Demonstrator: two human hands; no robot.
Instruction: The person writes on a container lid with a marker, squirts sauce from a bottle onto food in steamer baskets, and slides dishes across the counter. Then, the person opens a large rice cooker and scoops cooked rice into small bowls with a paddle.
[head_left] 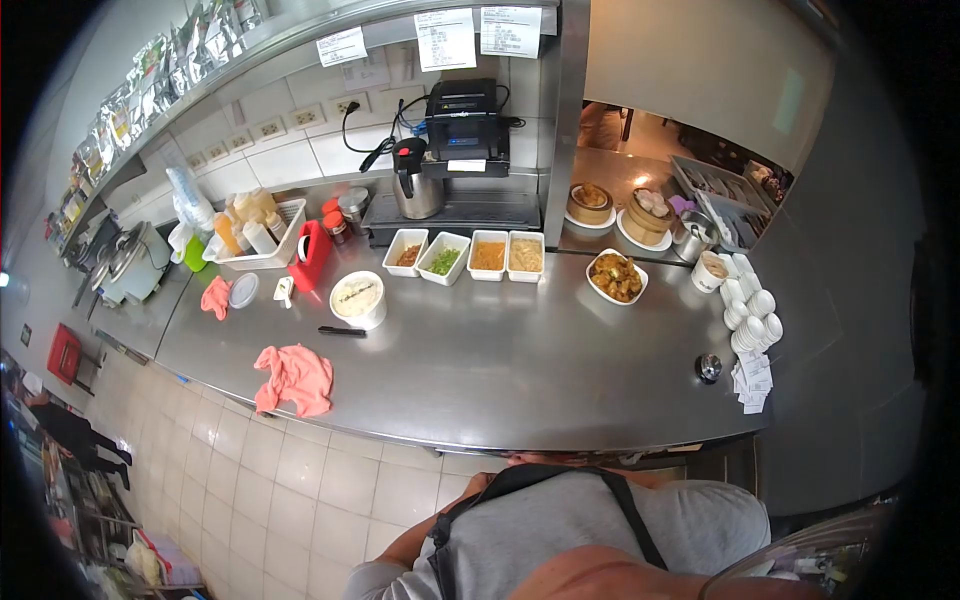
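Low in the head view, my left hand (480, 485) is down by the counter's front edge, close to my body. What seems to be my right hand (530, 459) shows as a thin strip of skin just above the black apron. My torso and the apron hide the fingers of both hands, so I cannot make out whether they hold anything. Nearest in front of them is the steel counter (500, 390). A white bowl of brown, glazed food pieces (615, 277) stands toward its back right, out of reach of either hand's present position.
At the back stand white tubs of toppings (443, 262) and a steel jug (418, 193). Left are a white tub (357, 300), a black marker (342, 331) and a pink cloth (295, 381). Right are bamboo steamers (648, 228), a call bell (709, 368) and stacked cups (757, 335).
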